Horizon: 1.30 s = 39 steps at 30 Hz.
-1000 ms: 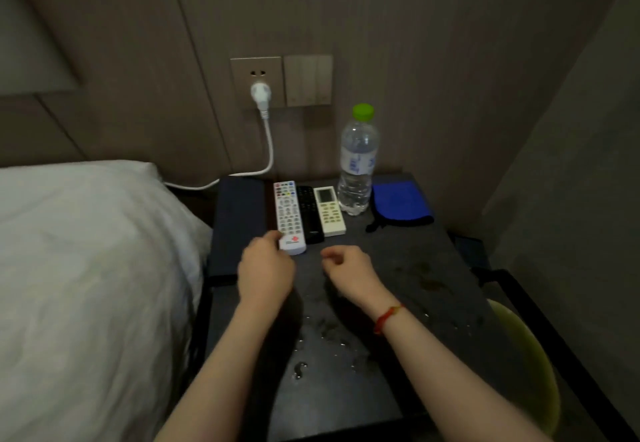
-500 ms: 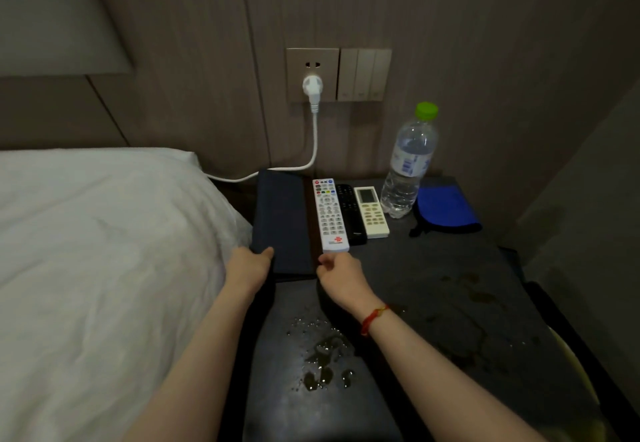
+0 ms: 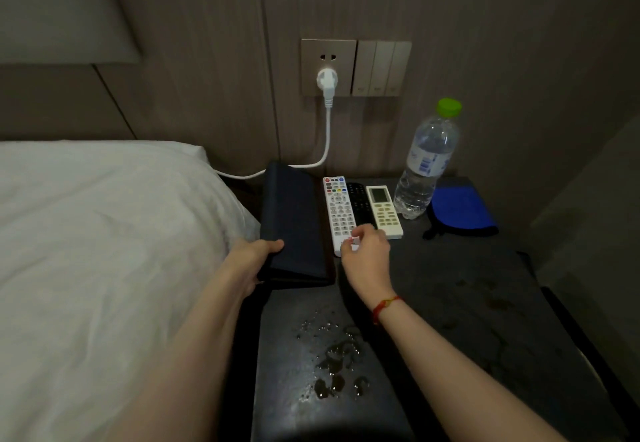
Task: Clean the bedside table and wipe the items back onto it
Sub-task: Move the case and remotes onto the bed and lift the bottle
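The dark bedside table [image 3: 467, 285] carries a navy folder [image 3: 294, 220] at its left. Beside it lie a white remote [image 3: 337, 209], a black remote [image 3: 358, 201] and a cream remote [image 3: 382, 211], side by side. My left hand [image 3: 251, 263] grips the folder's near left corner, thumb on top. My right hand [image 3: 367, 251] rests curled over the near ends of the white and black remotes, fingertips on them. A water bottle [image 3: 427, 161] with a green cap stands behind, next to a blue pouch [image 3: 460, 211]. Water drops [image 3: 334, 365] and smears wet the near tabletop.
A bed with a white sheet [image 3: 104, 251] presses against the table's left side. A white plug and cable [image 3: 327, 102] hang from the wall socket behind the folder. A black frame edge [image 3: 588, 337] runs along the table's right.
My left hand has closed on the folder's corner. My right hand has moved forward onto the near ends of the remotes. The view has shifted slightly.
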### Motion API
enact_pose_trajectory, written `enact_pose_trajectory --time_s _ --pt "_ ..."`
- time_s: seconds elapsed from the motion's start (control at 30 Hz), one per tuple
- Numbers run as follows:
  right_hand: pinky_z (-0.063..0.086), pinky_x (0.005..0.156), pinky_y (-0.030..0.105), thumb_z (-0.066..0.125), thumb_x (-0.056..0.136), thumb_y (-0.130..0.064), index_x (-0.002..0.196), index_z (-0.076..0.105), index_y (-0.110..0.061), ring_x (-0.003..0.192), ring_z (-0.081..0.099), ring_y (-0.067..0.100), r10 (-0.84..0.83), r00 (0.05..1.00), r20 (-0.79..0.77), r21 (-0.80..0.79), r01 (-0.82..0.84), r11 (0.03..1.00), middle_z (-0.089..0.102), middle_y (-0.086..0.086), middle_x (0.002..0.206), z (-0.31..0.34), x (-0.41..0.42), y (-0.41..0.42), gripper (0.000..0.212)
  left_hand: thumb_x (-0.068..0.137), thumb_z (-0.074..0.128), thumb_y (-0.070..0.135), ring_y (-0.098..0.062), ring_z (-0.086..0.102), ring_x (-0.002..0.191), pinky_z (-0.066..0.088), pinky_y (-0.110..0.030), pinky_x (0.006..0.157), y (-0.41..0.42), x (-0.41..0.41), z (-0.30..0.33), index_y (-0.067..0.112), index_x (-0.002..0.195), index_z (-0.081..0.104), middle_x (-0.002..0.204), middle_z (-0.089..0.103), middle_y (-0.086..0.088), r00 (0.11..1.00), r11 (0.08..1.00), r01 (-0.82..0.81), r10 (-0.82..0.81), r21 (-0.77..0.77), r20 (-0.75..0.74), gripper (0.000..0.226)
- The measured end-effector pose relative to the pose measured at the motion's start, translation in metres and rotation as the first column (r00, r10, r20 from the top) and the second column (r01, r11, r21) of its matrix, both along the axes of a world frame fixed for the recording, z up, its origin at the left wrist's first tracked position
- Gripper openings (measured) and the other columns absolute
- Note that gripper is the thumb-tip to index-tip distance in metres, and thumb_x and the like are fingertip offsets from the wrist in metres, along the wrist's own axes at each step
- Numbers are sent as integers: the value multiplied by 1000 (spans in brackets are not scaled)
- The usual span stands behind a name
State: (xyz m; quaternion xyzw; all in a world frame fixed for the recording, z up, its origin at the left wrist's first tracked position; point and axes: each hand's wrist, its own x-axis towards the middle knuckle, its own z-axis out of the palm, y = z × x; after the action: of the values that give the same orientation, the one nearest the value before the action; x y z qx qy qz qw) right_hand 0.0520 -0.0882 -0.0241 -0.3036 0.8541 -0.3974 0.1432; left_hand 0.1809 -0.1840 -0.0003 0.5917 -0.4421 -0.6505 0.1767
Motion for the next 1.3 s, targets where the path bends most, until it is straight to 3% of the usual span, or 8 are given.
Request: enact_pose_trajectory --time_s 0.07,0.2,0.53,0.7,0.9,1.0,1.1,1.3 --pt "41 87 31 55 87 -11 104 52 -2 107 49 30 -11 997 -80 23 12 1000 47 16 116 -3 -2 -8 20 86 63 9 -30 60 93 53 -39 79 -2 4 -1 -4 121 48 113 62 -17 998 1000 -24 25 18 -50 40" --pt "44 89 37 60 87 -25 113 47 0 112 47 34 4 991 -134 163 18 986 45 19 122 -6 -4 -20 38 87 60 10 -22 62 75 54 -26 47 -1 16 2 -2 121 54 100 65 -13 989 995 -71 79 69 -122 36" --pt "44 91 40 68 80 -31 122 37 1 118 44 38 10 993 -114 364 33 931 44 24 127 -3 4 -24 62 91 55 5 -20 55 66 49 -30 60 10 28 26 -13 123 49 77 58 -10 971 993 -113 115 21 -208 37" --pt "48 86 38 66 82 -23 116 46 1 113 53 38 -2 999 -51 316 18 949 54 22 122 3 8 -22 46 87 60 3 -21 59 65 51 -20 38 13 37 30 -16 119 50 93 64 -21 967 985 -169 161 -26 -198 39" --pt "40 62 25 71 73 -25 81 59 -9 90 60 28 -33 998 61 187 21 982 62 13 91 52 13 -3 22 86 60 3 -14 66 45 55 -22 44 29 61 57 -12 87 59 79 65 -18 918 969 -244 221 -31 -330 15" --pt "38 47 26 75 69 -29 56 42 -18 65 51 17 42 998 37 43 -43 998 49 -1 63 90 34 1 36 87 58 5 -14 66 43 53 -21 41 40 85 83 -7 78 61 60 70 -11 876 950 -308 261 -55 -405 16" --pt "31 37 14 76 70 -28 50 36 -18 50 37 7 166 986 10 -80 -164 983 40 -6 53 136 68 -1 46 88 58 6 -13 65 41 50 -20 37 47 119 114 -4 73 60 48 67 -5 843 910 -402 324 -102 -429 18" --pt "29 37 18 77 68 -28 48 28 -19 50 32 11 433 901 -13 -135 -431 892 31 -6 51 174 159 -34 54 86 62 9 -5 60 35 49 -17 36 49 214 147 1 70 56 47 65 -2 778 776 -598 502 -200 -376 18"
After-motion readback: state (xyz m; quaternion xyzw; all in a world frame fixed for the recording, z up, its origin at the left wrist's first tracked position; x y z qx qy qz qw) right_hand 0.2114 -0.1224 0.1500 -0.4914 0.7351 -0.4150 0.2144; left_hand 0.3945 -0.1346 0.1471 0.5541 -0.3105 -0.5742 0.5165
